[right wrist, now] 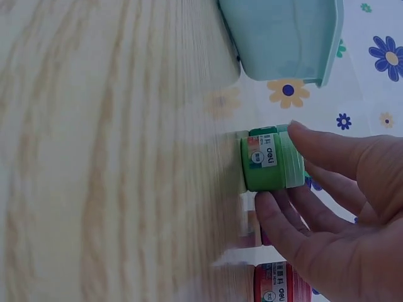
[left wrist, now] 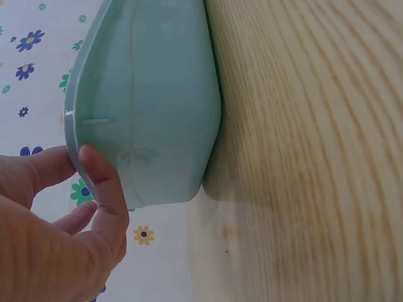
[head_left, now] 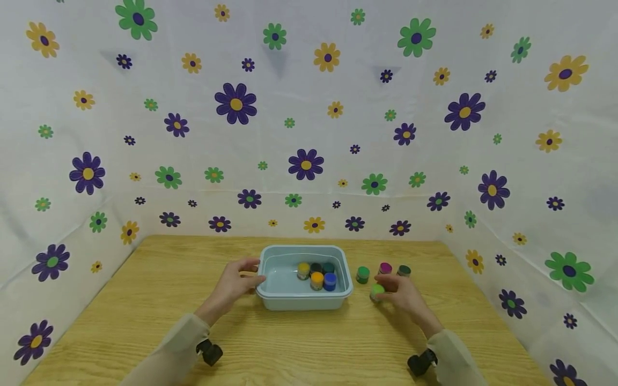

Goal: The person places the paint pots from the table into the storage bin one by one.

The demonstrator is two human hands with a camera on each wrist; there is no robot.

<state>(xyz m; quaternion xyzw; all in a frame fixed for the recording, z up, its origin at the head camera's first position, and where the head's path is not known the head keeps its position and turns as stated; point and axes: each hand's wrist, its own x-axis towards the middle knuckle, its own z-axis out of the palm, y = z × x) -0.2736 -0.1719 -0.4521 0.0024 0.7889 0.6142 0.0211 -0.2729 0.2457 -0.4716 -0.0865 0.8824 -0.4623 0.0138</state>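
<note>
My left hand (head_left: 235, 284) pinches the left rim of a pale blue-green plastic basin (head_left: 304, 304), thumb and fingers on either side of the rim in the left wrist view. Several paint jars stand inside the basin, among them a yellow jar (head_left: 303, 271), an orange jar (head_left: 316, 281) and a blue jar (head_left: 330, 281). To the right of the basin, my right hand (head_left: 404, 295) holds a light green paint jar (right wrist: 263, 162) between thumb and fingers. That jar is upright, at or very near the table top.
Beyond my right hand stand a green jar (head_left: 362, 275), a magenta jar (head_left: 384, 267) and a dark green jar (head_left: 404, 271). A red jar (right wrist: 272, 283) shows below the hand in the right wrist view. Flowered cloth (head_left: 270, 134) walls the wooden table (head_left: 309, 348) at back and sides.
</note>
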